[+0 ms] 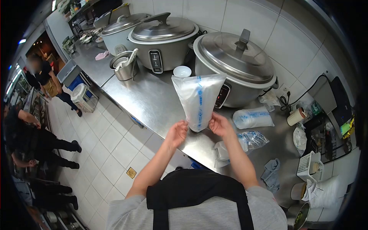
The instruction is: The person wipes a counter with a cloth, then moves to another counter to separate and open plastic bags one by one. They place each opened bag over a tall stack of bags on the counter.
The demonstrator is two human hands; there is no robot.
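Observation:
A clear plastic bag [199, 100] with a strip of blue print and whitish contents stands upright before me, broad at the top and narrower below. My left hand [177, 133] is at its lower left side, with the fingers curled in a pinch at the bag's edge. On the opposite side, my right hand [220, 124] pinches the lower right edge. Two similar packs lie to the right: a plump white pack [253, 117] and a crinkled blue-printed pack [252, 141], partly behind my right forearm.
Large rice cookers [235, 57] line the tiled wall, with a white bowl [182, 71] and a metal pot of utensils [124, 66] nearby. A grey cloth [271, 174] and white basket [310, 166] are at the right of the steel counter [142, 99]. People [50, 80] stand at left.

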